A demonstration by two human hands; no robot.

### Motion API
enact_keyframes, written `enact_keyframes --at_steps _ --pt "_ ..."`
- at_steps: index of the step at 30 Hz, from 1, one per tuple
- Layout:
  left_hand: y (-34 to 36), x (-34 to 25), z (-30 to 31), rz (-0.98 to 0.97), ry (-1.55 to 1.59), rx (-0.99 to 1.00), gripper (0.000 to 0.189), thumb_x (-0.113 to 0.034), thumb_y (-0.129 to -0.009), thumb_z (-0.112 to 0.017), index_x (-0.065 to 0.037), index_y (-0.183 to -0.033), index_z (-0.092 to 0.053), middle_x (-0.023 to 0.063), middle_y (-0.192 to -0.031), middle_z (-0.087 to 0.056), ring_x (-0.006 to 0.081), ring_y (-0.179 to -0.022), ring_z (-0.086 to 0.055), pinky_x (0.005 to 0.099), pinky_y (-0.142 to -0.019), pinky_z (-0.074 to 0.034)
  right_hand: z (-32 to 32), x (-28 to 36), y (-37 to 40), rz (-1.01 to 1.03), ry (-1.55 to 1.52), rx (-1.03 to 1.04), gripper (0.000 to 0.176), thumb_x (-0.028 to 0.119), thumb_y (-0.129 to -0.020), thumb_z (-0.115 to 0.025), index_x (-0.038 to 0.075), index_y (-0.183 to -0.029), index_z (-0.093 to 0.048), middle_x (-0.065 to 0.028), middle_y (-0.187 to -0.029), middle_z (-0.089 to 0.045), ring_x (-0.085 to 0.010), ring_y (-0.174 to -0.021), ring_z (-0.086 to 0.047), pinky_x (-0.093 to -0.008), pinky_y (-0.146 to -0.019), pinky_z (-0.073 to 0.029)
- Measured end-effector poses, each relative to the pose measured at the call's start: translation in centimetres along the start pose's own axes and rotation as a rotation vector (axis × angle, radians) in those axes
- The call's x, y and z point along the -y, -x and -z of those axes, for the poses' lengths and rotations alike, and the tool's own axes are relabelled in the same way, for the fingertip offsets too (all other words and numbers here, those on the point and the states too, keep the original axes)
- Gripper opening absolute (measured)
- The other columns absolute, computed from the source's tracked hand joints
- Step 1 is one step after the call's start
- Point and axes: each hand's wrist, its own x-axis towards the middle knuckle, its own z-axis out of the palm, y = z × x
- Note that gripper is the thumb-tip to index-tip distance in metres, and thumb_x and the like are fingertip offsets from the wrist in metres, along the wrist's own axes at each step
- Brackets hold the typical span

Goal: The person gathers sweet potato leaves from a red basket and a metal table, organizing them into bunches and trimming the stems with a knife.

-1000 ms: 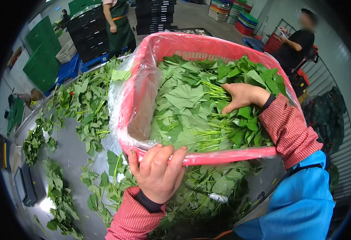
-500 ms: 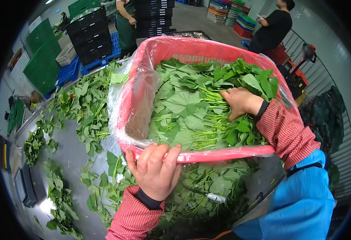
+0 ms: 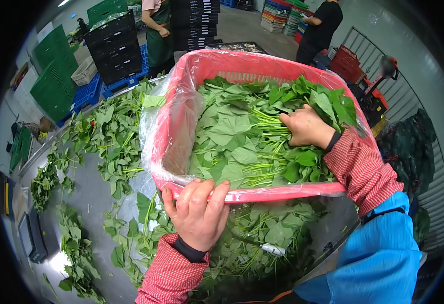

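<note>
Fingers (image 3: 205, 196) of the left hand (image 3: 197, 219) grip the basket's (image 3: 282, 192) near rim; right hand (image 3: 307, 126) clutches greens (image 3: 232, 133) inside.

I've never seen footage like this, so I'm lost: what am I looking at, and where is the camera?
This is one view from a camera worn on a person's head, looking down at their own bare hands. The left hand grips the near rim of a pink basket lined with clear plastic. The right hand rests inside it on leafy greens. More loose greens lie on the grey table. Behind, a person in a green apron and a person in black stand near stacked crates.
</note>
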Motion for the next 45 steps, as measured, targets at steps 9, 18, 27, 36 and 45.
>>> enact_keyframes --at_steps 9,18,27,36,45 --pt "0.0 -0.1 -0.2 0.001 -0.017 -0.012 0.051 -0.014 -0.062 -0.074 -0.017 -0.112 -0.061 0.0011 -0.106 -0.057 0.0230 -0.110 -0.050 0.0506 -0.114 -0.012 0.4 -5.5 2.3 -0.299 -0.458 -0.497 0.063 0.028 -0.067 -0.071 0.005 -0.123 -0.053 -0.0207 -0.101 -0.066 -0.0307 -0.093 -0.065 -0.0364 -0.083 -0.050" --pt "-0.4 -1.1 -0.1 0.036 -0.063 -0.022 0.043 -0.013 -0.067 -0.068 -0.019 -0.109 -0.062 -0.0012 -0.103 -0.056 0.0202 -0.108 -0.052 0.0502 -0.115 -0.011 -1.1 -7.5 -1.9 -0.363 -1.022 -0.191 0.065 0.030 -0.069 -0.072 0.002 -0.124 -0.053 -0.0131 -0.112 -0.063 -0.0236 -0.105 -0.058 -0.0325 -0.092 -0.045" --pt "-0.2 -0.8 0.0 0.032 -0.035 0.003 0.054 -0.013 -0.062 -0.074 -0.018 -0.113 -0.059 0.0012 -0.105 -0.056 0.0237 -0.111 -0.049 0.0510 -0.114 -0.010 0.2 0.0 -4.3 -0.227 -0.141 0.263 0.086 0.051 -0.065 -0.078 -0.002 -0.122 -0.041 -0.0237 -0.111 -0.063 -0.0384 -0.106 -0.060 -0.0509 -0.096 -0.040" --pt "-0.1 -0.7 0.0 0.042 -0.009 0.024 0.055 -0.014 -0.063 -0.074 -0.018 -0.115 -0.058 0.0008 -0.107 -0.054 0.0233 -0.110 -0.049 0.0533 -0.113 -0.011 -1.7 -2.7 -3.6 -0.187 -0.982 -0.371 0.058 0.011 -0.072 -0.068 0.004 -0.127 -0.048 -0.0130 -0.102 -0.065 -0.0229 -0.095 -0.061 -0.0336 -0.086 -0.048" --pt "-4.5 -2.8 4.8 -0.031 0.122 0.371 0.055 -0.018 -0.063 -0.079 -0.011 -0.112 -0.056 0.0073 -0.104 -0.052 0.0292 -0.106 -0.050 0.0557 -0.101 -0.030 2.6 -4.9 -0.9 -0.187 -1.623 -0.308 0.060 0.017 -0.078 -0.065 0.004 -0.133 -0.044 -0.0036 -0.120 -0.056 -0.0161 -0.111 -0.050 -0.0316 -0.098 -0.037"
